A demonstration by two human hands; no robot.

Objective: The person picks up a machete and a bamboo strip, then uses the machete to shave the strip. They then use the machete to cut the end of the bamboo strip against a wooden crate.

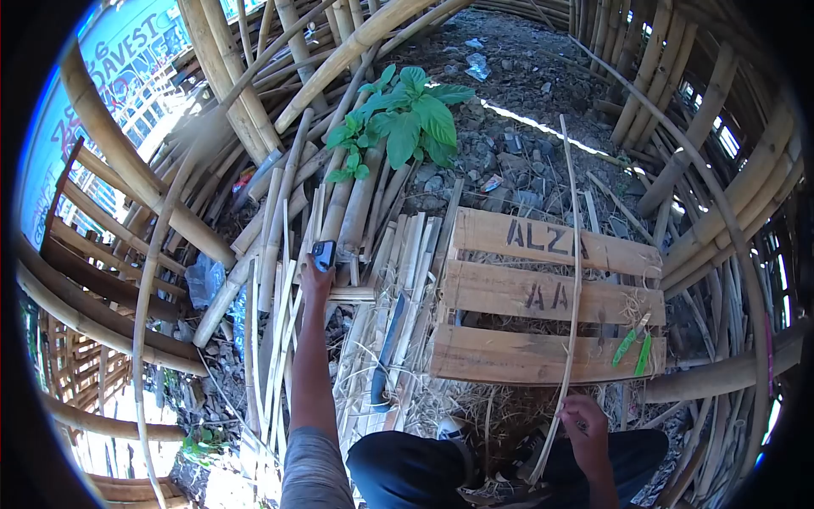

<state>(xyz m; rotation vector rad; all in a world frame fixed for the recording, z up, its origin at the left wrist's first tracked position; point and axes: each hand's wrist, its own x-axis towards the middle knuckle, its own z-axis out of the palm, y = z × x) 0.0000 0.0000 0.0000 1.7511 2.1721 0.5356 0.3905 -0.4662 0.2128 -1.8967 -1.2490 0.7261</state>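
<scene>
Right hand (587, 424) curling narrowly at about 1 o'clock, close to my knee, I am bringing the fingertips to the near part of a long bamboo strip (570, 339); whether they are pinching it or only brushing it, I cannot tell. The strip's near end is reaching down between my legs, perhaps to steady it within easy reach. Its long axis is running away from me toward 12 o'clock, bowing slightly, and the thin far end is pointing past the slatted crate (551, 288).

Just beyond my knees, at 11 o'clock, a long knife (389, 348) is lying on split bamboo pieces (415, 254), handle toward me and blade pointing away, a placement that seems to keep it close by. Between 12 and 1 o'clock the crate is sitting with its slats running crosswise and the strip passing over them; it is probably serving as a support. Two green leaves (643, 352) are lying on its nearest slat, toward the right.

Farther out, at 10 to 11 o'clock, I am stretching my left hand (318, 278) and closing it around a phone (323, 254), its far end rising above my fingers. The phone's long axis is running roughly away from me, and the grip seems to be leaving its upper part uncovered. Beyond, near 12 o'clock, a leafy plant (415, 123) is standing beside stony ground (509, 165).
</scene>
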